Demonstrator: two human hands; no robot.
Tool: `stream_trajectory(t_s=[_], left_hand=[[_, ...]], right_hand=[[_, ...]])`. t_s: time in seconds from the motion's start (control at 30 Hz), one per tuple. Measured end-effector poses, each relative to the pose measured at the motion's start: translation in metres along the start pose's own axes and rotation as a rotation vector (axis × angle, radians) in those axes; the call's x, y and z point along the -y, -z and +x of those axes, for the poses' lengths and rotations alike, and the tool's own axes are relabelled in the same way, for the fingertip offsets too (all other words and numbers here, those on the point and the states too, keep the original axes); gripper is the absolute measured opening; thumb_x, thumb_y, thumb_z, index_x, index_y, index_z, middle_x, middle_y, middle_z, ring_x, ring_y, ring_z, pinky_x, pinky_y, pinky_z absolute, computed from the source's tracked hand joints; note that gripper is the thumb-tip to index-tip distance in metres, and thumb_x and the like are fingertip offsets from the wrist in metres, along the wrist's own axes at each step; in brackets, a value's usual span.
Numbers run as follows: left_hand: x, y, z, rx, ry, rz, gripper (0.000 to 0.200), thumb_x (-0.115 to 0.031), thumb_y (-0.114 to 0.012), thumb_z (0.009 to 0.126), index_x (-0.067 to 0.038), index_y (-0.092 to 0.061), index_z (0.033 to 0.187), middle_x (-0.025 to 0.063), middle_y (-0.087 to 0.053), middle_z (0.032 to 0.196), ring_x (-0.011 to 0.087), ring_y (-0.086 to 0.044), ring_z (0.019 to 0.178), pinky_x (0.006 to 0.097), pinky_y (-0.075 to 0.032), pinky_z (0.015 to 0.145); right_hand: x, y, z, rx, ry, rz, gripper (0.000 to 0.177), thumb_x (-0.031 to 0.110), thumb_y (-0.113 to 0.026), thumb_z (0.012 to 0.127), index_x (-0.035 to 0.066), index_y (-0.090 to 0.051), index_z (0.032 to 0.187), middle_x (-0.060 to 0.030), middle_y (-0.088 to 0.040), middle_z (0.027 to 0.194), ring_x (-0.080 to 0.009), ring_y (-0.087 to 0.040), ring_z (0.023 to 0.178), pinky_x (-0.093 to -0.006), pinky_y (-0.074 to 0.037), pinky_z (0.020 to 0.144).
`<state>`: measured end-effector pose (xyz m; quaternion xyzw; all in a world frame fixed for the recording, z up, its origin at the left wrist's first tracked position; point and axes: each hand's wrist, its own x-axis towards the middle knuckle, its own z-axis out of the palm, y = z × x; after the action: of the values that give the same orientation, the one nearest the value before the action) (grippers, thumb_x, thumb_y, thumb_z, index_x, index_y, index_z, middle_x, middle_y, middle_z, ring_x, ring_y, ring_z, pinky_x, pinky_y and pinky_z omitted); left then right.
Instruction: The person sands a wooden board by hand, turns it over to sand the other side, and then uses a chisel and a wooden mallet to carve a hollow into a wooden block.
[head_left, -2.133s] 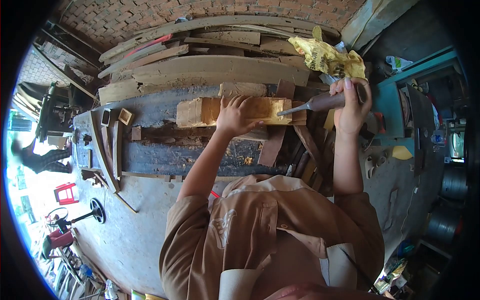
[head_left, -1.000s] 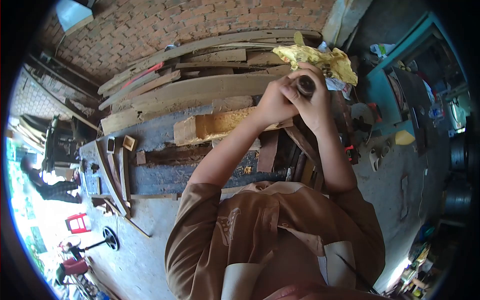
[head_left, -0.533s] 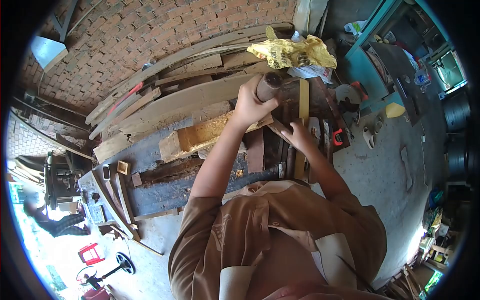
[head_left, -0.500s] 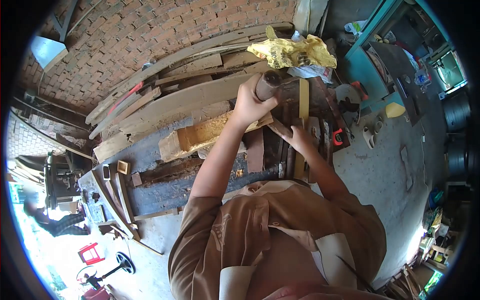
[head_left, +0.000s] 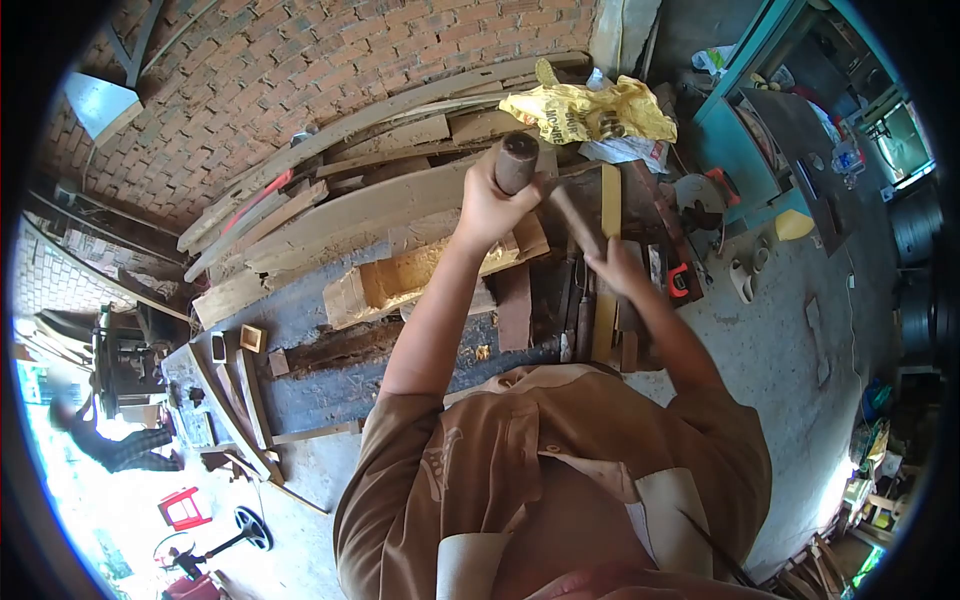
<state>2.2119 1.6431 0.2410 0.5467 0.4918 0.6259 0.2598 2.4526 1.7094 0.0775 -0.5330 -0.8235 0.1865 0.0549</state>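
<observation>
My left hand (head_left: 490,205) is wrapped around a thick, round wooden tool handle (head_left: 516,165), its dark flat end facing up; the lower part is hidden behind the fist. To the right, my right hand (head_left: 622,268) is closed on a wooden stick (head_left: 578,220), which slants up and left and is slightly blurred. The stick's far end comes close to my left thumb. Below my left hand and forearm lies a pale wooden block (head_left: 345,300) with a long, rough hollow cut into it and yellowish wood inside.
Long boards (head_left: 350,215) are stacked along the brick wall (head_left: 400,50). A yellow sack (head_left: 590,110) lies at the back. Tools, a yellow strip (head_left: 606,320) and an orange-handled saw (head_left: 678,280) lie on the right. Small wooden frames (head_left: 252,338) sit left. Another person (head_left: 120,445) is at far left.
The stick in my right hand has swung up and now stands out from the block. My left hand has shifted slightly left with the handle; my right hand has moved slightly right.
</observation>
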Motion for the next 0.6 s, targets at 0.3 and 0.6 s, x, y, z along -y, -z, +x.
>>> stream_trajectory(t_s=[0.3, 0.6], left_hand=[[0.001, -0.004, 0.007, -0.041, -0.017, 0.006, 0.021, -0.008, -0.064, 0.064, 0.001, -0.052, 0.079, 0.0044, -0.053, 0.067, 0.0106, -0.047, 0.062, 0.0265, -0.042, 0.060], [0.001, -0.006, 0.004, 0.033, 0.034, 0.087, 0.027, -0.011, -0.064, 0.059, 0.001, -0.054, 0.082, 0.0126, -0.058, 0.072, 0.0160, -0.056, 0.066, 0.0291, -0.045, 0.065]], right_hand=[[0.076, 0.198, -0.035, -0.392, 0.509, 1.134, 0.038, 0.021, -0.050, 0.081, -0.002, -0.043, 0.109, -0.0077, -0.051, 0.078, -0.0128, -0.050, 0.062, -0.0267, -0.043, 0.055], [0.061, 0.226, -0.062, -0.283, 0.520, 0.845, 0.044, 0.020, -0.060, 0.075, -0.003, -0.045, 0.108, -0.0094, -0.055, 0.090, -0.0174, -0.054, 0.077, -0.0292, -0.044, 0.071]])
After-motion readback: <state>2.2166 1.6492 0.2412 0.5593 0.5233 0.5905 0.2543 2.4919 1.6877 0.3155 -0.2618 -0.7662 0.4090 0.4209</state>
